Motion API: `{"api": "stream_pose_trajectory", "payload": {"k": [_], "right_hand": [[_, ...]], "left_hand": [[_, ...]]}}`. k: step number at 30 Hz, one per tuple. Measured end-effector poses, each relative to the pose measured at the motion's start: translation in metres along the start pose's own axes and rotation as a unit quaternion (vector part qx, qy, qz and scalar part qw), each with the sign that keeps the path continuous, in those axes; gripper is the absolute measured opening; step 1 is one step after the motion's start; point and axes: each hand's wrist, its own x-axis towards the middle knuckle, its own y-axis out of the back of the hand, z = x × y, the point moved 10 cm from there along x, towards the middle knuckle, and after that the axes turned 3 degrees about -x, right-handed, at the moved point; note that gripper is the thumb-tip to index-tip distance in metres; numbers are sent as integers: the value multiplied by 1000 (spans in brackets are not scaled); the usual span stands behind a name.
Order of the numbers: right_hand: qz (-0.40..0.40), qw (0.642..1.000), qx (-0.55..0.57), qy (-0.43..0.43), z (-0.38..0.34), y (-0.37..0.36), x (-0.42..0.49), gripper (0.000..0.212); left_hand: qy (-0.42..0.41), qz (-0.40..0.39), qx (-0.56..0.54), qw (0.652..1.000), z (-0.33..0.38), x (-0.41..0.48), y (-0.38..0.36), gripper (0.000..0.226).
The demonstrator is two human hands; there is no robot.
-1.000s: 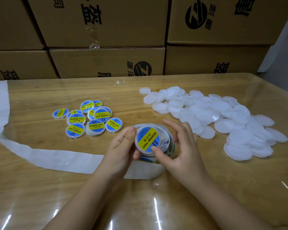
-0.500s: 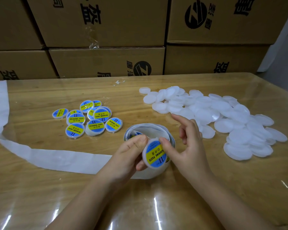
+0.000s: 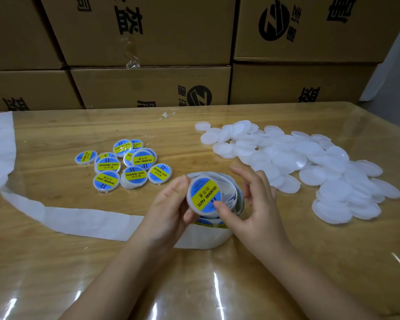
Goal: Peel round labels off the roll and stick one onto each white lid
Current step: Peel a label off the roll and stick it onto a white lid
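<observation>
Closest to me is the glossy wooden table (image 3: 56, 273), with two bare forearms reaching in over it. The left hand (image 3: 169, 211) is curled round a lid (image 3: 204, 195), pinching it by the rim and tipping its face up at me, right over the near side of the roll (image 3: 203, 239) of labels. That lid carries a blue and yellow label reading SOLDERING PASTE. The right hand (image 3: 256, 204) grips nothing: its thumb presses on the label's lower edge, and the other fingers are spread loose above the roll's right side. The roll itself stands on the table between the two wrists, coils showing behind the lid. Left of the roll, the white backing strip (image 3: 56, 218) trails away in a long curve towards the far left edge. Beyond the roll on the left lies a cluster of finished lids (image 3: 127, 167), some overlapping. Beyond it on the right sprawls the heap of plain white lids (image 3: 310, 167). Farthest back, stacked cardboard boxes (image 3: 148, 86) wall off the table.
</observation>
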Motion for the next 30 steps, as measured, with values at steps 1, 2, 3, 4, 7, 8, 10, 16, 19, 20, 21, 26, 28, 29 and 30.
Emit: {"api": "stream_pose_trajectory", "payload": {"k": [1,2,3,4,7,8,10,16,19,20,21,26,28,29,30], "right_hand": [[-3,1000,0,4,-2,-2,-1,55],[-5,1000,-2,9,-4,-3,-2,55],[-6,1000,-4,13,-6,-4,-3,56],[-5,1000,-6,16,-7,-4,-3,57],[-3,1000,-4,11,-7,-4,-3,58],[-3,1000,-1,8,-7,-3,-3,58],[1,1000,9,0,-7,-2,-3,57],[35,999,19,-35,2,11,2,51],[36,998,14,-44,5,12,5,49],[35,998,16,-44,5,12,4,49],[34,998,20,-46,5,11,4,49],[9,999,28,-24,-3,0,-3,54],[-1,1000,19,-12,-6,-4,-4,58],[-5,1000,12,-6,-6,-5,-4,60],[-9,1000,5,-2,-6,-6,-5,61]], "left_hand": [[-1,0,11,1000,-2,0,-1,48],[-1,1,23,1000,-3,0,-1,48],[1,0,33,999,-6,0,-1,47],[4,-2,41,999,-8,-1,-2,46],[4,-19,67,998,-10,0,-5,40],[2,-24,90,996,-10,0,-7,38],[1,-34,144,989,-10,0,-9,36],[-9,-73,217,973,-9,-3,-17,33],[-14,-81,220,972,-8,-3,-19,32],[-14,-80,220,972,-8,-3,-19,32],[-14,-78,220,972,-8,-3,-18,33],[-9,-56,218,974,-9,-2,-13,35],[-14,-40,209,977,-8,-1,-10,36],[-16,-29,200,979,-7,0,-7,37],[-17,-18,186,982,-5,1,-4,37]]}}
